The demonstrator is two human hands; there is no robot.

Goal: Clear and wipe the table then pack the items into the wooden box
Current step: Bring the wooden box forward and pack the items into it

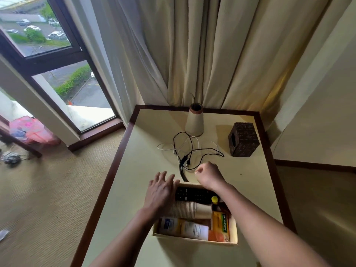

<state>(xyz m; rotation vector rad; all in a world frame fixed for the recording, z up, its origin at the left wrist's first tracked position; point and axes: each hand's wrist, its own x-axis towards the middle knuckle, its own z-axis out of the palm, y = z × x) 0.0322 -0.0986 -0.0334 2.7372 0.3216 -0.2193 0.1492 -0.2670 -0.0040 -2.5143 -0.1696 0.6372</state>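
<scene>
Packing step: left hand (pixel 160 189) spread flat over the wooden box (pixel 194 238), right hand (pixel 209 175) fisted; gathering the cables (pixel 189 151) off the counter (pixel 134 170) likely comes next.

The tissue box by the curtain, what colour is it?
Dark brown, with faint lighter markings, on the tissue box in the head view.

An open wooden box (pixel 195 239) sits under both hands, packed with a black remote (pixel 194 195), stacked paper cups (pixel 189 209) and soap packets (pixel 221 226), while tangled black and white cables (pixel 189 151) lie just beyond the hands.
</scene>
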